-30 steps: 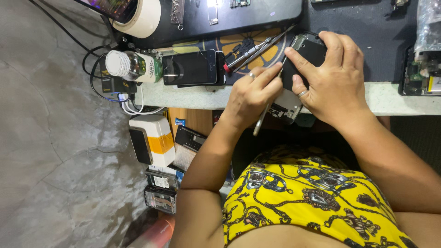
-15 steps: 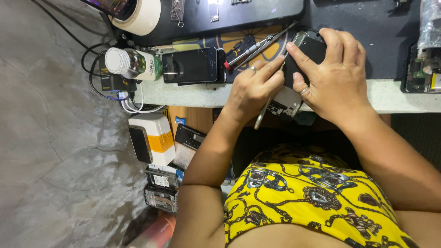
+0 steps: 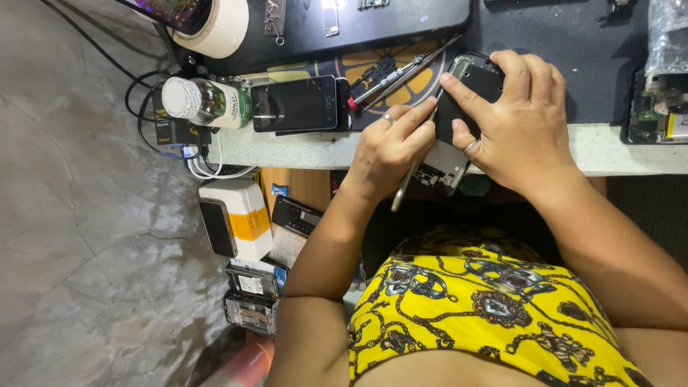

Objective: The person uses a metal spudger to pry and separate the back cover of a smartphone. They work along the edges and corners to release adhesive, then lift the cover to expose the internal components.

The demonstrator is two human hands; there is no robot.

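My right hand [image 3: 519, 118] grips a dismantled black phone [image 3: 469, 82] at the near edge of the workbench [image 3: 301, 150]. The phone's bare circuit board [image 3: 446, 170] sticks out below my fingers. My left hand [image 3: 390, 147] presses its fingertips against the phone's left side and holds a thin metal tool [image 3: 403, 190] that slants down past the bench edge. Both hands touch the phone, and my fingers hide its middle.
On the bench lie a black phone with a cracked screen [image 3: 297, 104], a green bottle with a white cap [image 3: 204, 102], a tape roll [image 3: 218, 29], tweezers and a red-tipped screwdriver [image 3: 398, 72]. An opened device [image 3: 656, 107] sits far right. A white-and-orange box [image 3: 240, 218] and stacked phones [image 3: 251, 294] stand below.
My left fingers have slid a little further up along the phone's side. My right hand keeps the same grip, and the view has shifted slightly.
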